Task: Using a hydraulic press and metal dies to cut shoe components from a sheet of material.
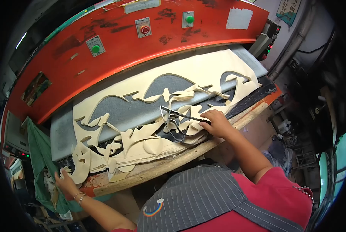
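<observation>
My right hand [218, 123] is closed on the dark bar of a metal cutting die [173, 113], whose thin bent blade stands over the front layers of material. Beneath and behind it spreads a cream sheet [207, 63] with large curved shapes cut out. Stacked cream offcuts [134, 149] lie along the front, curling and overlapping. At the far left, my left hand [67, 185] reaches beside a green cloth bag [39, 143], its fingers apart near pale scraps [49, 183]. The fingertips are small and partly merge with the scraps.
A red press beam [115, 36] spans the back, carrying green buttons [96, 48] and a red button [144, 29]. The grey cutting bed [60, 127] shows through the cutouts. A wooden edge strip [180, 160] runs along the front. Clear plastic bags [279, 152] sit on the floor at right.
</observation>
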The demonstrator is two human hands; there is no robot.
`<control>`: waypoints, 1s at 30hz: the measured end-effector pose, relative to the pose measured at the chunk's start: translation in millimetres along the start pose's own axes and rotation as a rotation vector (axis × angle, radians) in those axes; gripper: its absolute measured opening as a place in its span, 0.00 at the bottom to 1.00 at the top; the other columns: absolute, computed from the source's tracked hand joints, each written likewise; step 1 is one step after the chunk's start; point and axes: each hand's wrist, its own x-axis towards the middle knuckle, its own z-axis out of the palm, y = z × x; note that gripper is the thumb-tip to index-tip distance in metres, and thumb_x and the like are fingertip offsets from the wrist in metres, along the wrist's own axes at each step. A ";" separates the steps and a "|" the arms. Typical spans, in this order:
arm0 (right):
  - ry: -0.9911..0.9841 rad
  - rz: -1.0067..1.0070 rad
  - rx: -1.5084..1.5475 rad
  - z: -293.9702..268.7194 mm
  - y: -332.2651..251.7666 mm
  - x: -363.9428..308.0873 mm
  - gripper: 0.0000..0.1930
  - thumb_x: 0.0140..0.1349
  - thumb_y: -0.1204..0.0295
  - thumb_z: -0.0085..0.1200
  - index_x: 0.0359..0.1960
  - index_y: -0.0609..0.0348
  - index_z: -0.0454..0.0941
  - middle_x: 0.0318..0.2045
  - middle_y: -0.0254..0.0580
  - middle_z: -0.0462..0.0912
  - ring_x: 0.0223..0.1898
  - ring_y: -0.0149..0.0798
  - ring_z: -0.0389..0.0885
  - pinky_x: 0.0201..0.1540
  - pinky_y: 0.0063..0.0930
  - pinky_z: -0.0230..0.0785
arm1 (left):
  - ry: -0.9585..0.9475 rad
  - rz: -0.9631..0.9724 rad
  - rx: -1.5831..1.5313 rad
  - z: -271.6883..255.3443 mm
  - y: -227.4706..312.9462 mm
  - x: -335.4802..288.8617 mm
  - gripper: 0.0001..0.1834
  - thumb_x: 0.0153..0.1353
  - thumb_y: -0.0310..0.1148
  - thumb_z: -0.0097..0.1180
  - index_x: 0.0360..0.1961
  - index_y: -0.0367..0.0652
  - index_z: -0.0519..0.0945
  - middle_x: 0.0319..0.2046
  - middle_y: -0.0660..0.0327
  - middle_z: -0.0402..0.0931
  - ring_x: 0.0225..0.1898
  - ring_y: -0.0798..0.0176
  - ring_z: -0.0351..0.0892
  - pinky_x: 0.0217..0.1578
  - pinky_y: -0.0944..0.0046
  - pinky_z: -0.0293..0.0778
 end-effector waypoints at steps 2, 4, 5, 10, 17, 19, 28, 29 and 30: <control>-0.037 0.015 0.009 6.0 3.0 0.8 0.19 0.55 0.60 0.58 0.45 0.58 0.77 0.40 0.48 0.79 0.44 0.49 0.75 0.50 0.41 0.64 | -0.141 0.136 -0.458 20.3 20.5 -15.3 0.25 0.61 0.42 0.56 0.54 0.37 0.72 0.50 0.53 0.73 0.46 0.60 0.74 0.46 0.61 0.71; -0.120 0.053 0.014 6.0 3.3 4.9 0.21 0.55 0.59 0.58 0.47 0.58 0.76 0.44 0.49 0.78 0.47 0.50 0.74 0.52 0.40 0.64 | -0.367 0.121 -0.783 23.0 85.8 -63.5 0.15 0.63 0.31 0.52 0.50 0.37 0.75 0.47 0.54 0.74 0.47 0.61 0.74 0.48 0.63 0.70; -0.121 0.057 0.016 4.9 1.6 5.7 0.21 0.55 0.59 0.58 0.47 0.58 0.76 0.44 0.49 0.78 0.47 0.50 0.74 0.52 0.40 0.64 | -0.529 0.139 -0.859 15.5 119.5 -89.3 0.14 0.63 0.30 0.52 0.48 0.36 0.76 0.46 0.56 0.74 0.46 0.63 0.74 0.47 0.64 0.70; -0.363 0.200 0.137 9.9 14.1 28.4 0.22 0.52 0.57 0.59 0.42 0.61 0.78 0.40 0.54 0.80 0.44 0.53 0.77 0.47 0.40 0.69 | -0.859 0.509 -0.963 -32.4 241.4 -213.9 0.08 0.56 0.25 0.58 0.39 0.37 0.80 0.32 0.59 0.78 0.35 0.66 0.77 0.38 0.68 0.73; -0.356 0.064 0.220 18.3 25.5 27.4 0.19 0.54 0.56 0.58 0.33 0.63 0.79 0.35 0.53 0.79 0.40 0.54 0.77 0.45 0.42 0.69 | -0.893 0.840 -0.972 -64.6 322.1 -279.7 0.10 0.54 0.29 0.60 0.38 0.39 0.81 0.33 0.56 0.78 0.36 0.58 0.78 0.39 0.63 0.72; -0.268 0.003 0.245 21.1 25.6 20.6 0.17 0.54 0.58 0.57 0.32 0.62 0.79 0.34 0.51 0.79 0.40 0.53 0.76 0.45 0.41 0.69 | -0.743 1.082 -0.912 -66.7 337.9 -291.2 0.11 0.54 0.30 0.59 0.39 0.40 0.80 0.33 0.55 0.79 0.37 0.56 0.77 0.41 0.60 0.71; -0.085 -0.196 0.234 16.2 16.7 16.9 0.11 0.55 0.63 0.55 0.31 0.59 0.80 0.30 0.45 0.77 0.38 0.48 0.75 0.41 0.38 0.70 | -0.745 1.074 -0.409 -47.5 356.6 -323.8 0.07 0.52 0.36 0.58 0.27 0.45 0.80 0.26 0.59 0.77 0.36 0.56 0.74 0.51 0.52 0.56; -0.084 -0.192 0.235 15.5 17.6 17.6 0.11 0.55 0.63 0.55 0.31 0.59 0.80 0.30 0.45 0.77 0.38 0.48 0.75 0.41 0.38 0.70 | -0.777 1.019 -0.448 -43.9 354.4 -323.7 0.07 0.53 0.36 0.58 0.27 0.45 0.80 0.26 0.59 0.77 0.37 0.57 0.74 0.53 0.52 0.55; -0.102 -0.195 0.230 15.2 16.6 19.1 0.11 0.57 0.63 0.54 0.31 0.58 0.80 0.31 0.45 0.77 0.38 0.47 0.75 0.41 0.38 0.70 | -0.765 0.963 -0.578 -40.0 349.8 -324.4 0.05 0.52 0.34 0.59 0.26 0.44 0.79 0.25 0.58 0.77 0.35 0.55 0.74 0.54 0.51 0.56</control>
